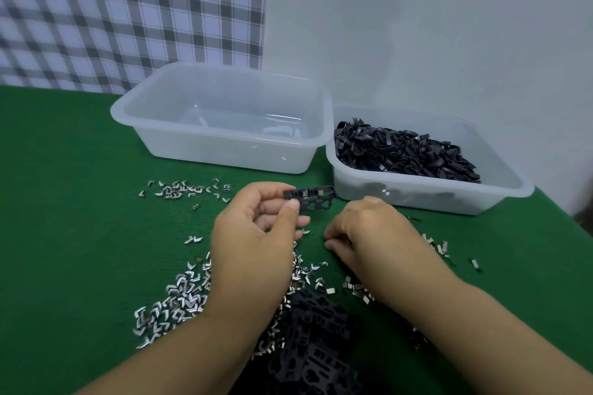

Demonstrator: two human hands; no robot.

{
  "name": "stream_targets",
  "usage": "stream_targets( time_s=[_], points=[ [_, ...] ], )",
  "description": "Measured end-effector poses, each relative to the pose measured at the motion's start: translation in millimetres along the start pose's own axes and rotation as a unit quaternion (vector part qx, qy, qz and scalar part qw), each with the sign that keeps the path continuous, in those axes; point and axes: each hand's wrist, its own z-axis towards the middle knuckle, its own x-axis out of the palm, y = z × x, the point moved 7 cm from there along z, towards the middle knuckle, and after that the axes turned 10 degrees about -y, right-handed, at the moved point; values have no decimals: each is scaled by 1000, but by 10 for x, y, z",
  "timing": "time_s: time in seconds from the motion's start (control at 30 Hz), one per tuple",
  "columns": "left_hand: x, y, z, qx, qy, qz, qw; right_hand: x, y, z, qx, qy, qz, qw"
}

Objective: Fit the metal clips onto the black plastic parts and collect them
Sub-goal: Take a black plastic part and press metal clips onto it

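Loose metal clips (170,305) lie strewn over the green cloth (64,202) at left, before a clear tub (224,155) that looks empty — by that sign, the collecting has barely begun. The left hand (253,234) pinches one black plastic part (309,199) between thumb and fingers, raised above the cloth. A stack of parts (314,340) waits near the bottom edge. The right hand (362,234) curls down among the clips — whether it holds one cannot be told. A second tub (433,199), at right, is heaped with black pieces (404,151).
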Motion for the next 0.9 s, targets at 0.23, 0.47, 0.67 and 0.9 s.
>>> stream_targets(
  time_s=[0.23,0.47,0.67,0.9],
  points=[
    [10,-3,-10,-17,4,-23,1000,-7,-4,43,15,14,-12,1000],
    [23,3,-21,-38,16,-32,999,-146,-16,-125,11,-57,79,995],
    [43,-6,-33,-44,26,-32,998,-264,-179,-260,109,-189,274,937],
    [80,4,-69,-47,50,-21,997,-292,-216,-294,123,-242,350,897]
  ],
)
